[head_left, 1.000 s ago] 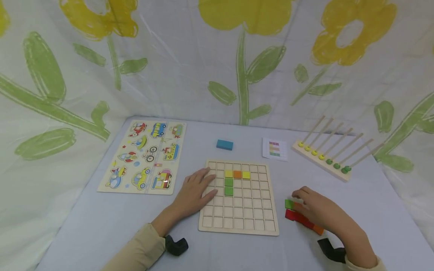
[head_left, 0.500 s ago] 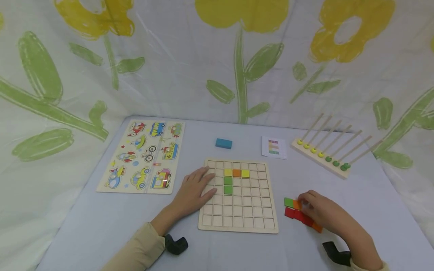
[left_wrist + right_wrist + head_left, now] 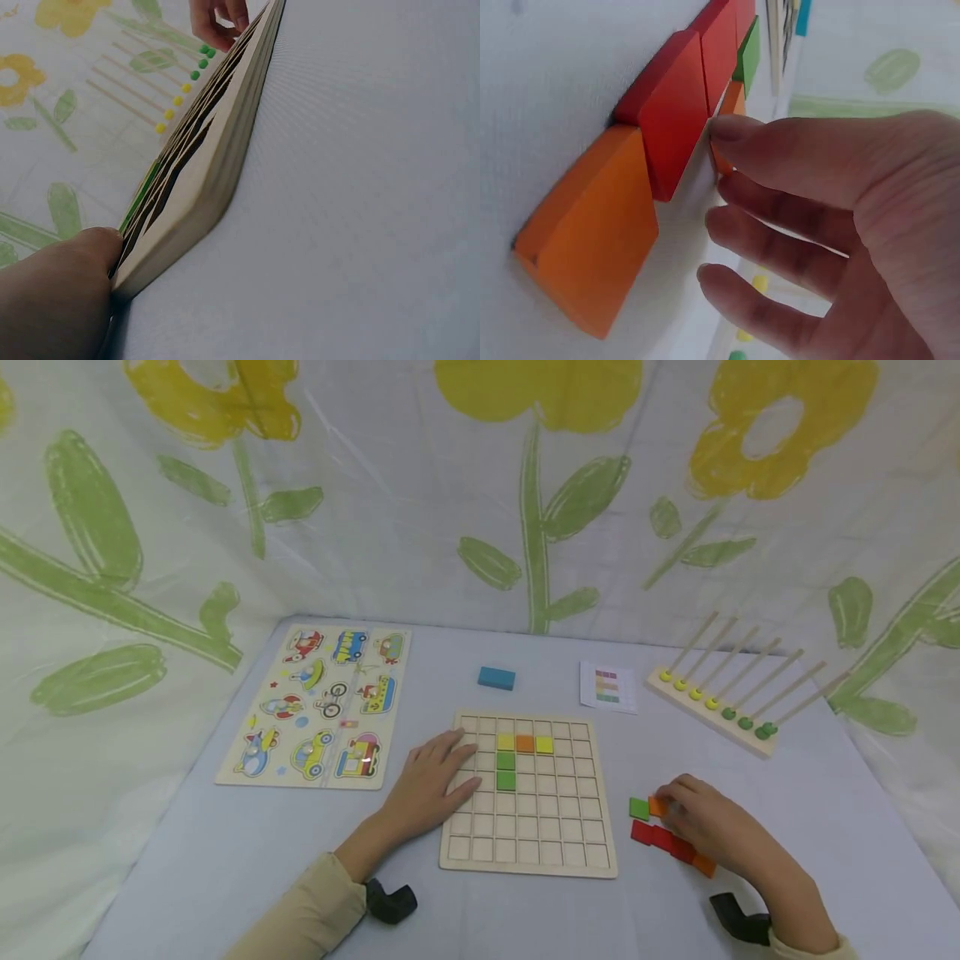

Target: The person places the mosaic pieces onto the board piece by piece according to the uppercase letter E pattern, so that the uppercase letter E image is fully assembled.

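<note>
Thumb and fingertips of the right hand (image 3: 708, 822) close narrowly on an orange tile (image 3: 657, 807); we take the pinch by its edges to suit so thin a piece. It is just beside a green tile (image 3: 638, 808); we cannot tell whether it is lifted. Nearer us, three red tiles (image 3: 662, 837) and a second orange tile (image 3: 703, 865) form a row, probably to keep them handy. The left hand (image 3: 426, 785) lies spread over the left edge of the board (image 3: 527, 853), presumably to steady it. On the board we see a yellow-orange-yellow row (image 3: 525, 743), two greens (image 3: 506, 761) below its left end. Beyond lie a blue block (image 3: 497, 678) and a card (image 3: 608, 687), perhaps placed to be in sight.
</note>
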A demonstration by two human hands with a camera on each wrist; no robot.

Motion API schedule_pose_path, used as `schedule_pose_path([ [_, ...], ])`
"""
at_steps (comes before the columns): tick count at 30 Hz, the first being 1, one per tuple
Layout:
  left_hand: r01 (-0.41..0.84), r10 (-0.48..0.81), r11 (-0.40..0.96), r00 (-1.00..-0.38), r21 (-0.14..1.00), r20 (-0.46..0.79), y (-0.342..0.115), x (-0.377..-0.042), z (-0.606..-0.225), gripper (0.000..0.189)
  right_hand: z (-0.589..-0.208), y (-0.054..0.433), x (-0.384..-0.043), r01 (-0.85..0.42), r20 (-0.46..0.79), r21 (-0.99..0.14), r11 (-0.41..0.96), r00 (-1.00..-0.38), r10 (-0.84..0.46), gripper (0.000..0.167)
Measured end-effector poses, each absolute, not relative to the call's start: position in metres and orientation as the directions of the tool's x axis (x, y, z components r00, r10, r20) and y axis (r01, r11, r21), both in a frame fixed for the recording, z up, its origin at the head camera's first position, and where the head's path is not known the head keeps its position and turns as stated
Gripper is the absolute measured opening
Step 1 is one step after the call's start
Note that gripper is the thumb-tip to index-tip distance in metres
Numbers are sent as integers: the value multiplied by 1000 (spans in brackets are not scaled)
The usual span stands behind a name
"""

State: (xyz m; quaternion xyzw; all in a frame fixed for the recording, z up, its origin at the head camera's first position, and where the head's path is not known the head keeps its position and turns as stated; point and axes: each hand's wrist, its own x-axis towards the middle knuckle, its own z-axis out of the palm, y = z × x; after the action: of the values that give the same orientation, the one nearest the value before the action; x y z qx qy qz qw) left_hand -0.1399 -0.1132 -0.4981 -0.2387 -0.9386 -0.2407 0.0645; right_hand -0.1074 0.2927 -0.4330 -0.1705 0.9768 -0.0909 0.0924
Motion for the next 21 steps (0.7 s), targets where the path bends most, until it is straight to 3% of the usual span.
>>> schedule_pose_path([
  [11,483,417,763,-876,429,243,-114,-138,-496,53,-419,269,-120,-350,-77,-220,910,-924,-374,33],
  [21,489,423,755,-872,436,246,-113,-138,-494,52,-421,207,-140,-582,4,-209,786,-804,-594,19],
])
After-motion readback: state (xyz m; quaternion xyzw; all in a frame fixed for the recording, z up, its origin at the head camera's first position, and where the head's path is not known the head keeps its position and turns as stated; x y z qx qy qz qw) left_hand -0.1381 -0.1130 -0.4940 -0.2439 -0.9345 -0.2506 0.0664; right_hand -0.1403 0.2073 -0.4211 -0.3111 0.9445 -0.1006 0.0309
